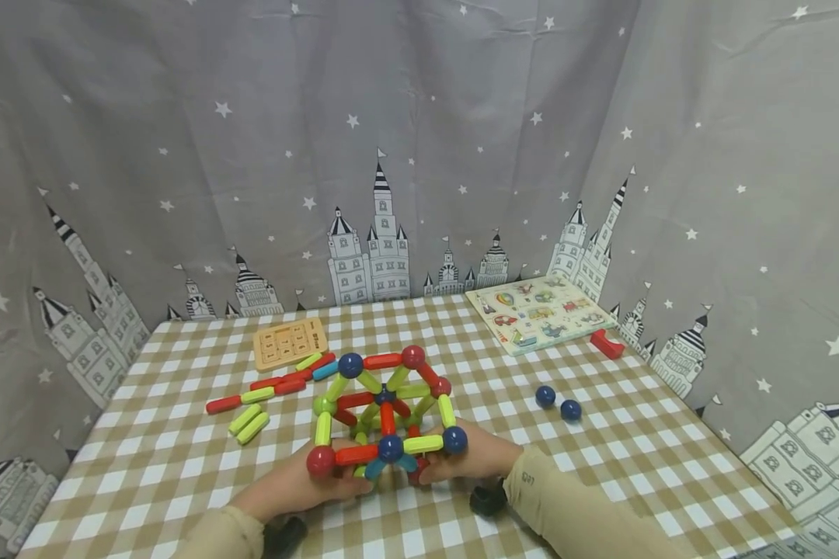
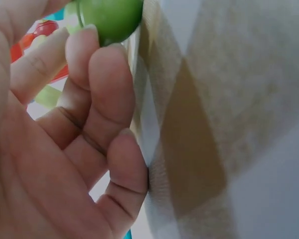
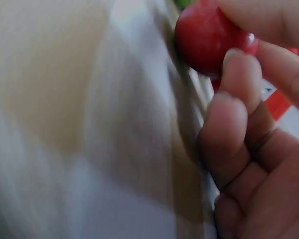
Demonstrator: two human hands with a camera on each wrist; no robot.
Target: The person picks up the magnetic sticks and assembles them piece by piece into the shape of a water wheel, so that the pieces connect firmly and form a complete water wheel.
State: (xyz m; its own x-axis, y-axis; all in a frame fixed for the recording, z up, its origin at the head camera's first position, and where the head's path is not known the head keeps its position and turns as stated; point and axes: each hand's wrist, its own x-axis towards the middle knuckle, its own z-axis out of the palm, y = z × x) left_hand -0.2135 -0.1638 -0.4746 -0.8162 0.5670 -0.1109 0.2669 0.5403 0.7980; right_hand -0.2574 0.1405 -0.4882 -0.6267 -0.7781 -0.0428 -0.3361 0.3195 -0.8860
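Observation:
A model of magnetic rods and balls [image 1: 390, 448] stands in front of me near the table's front side. Its rods are red, lime and light blue, and its balls are red, blue and green. My left hand [image 1: 301, 483] holds its lower left part; in the left wrist view, curled fingers [image 2: 112, 82] touch a green ball [image 2: 117, 20] close to the cloth. On the other side, my right hand [image 1: 478, 452] pinches a red ball [image 3: 204, 37] low on the model. The model hides some of the fingertips in the head view.
Loose red, lime and blue rods [image 1: 290, 386] lie left of the model, with two lime rods [image 1: 250, 423] nearer. Behind them is a wooden number board [image 1: 290, 344]. Two blue balls [image 1: 558, 402], a picture board [image 1: 541, 310] and a red block [image 1: 607, 344] lie to the right.

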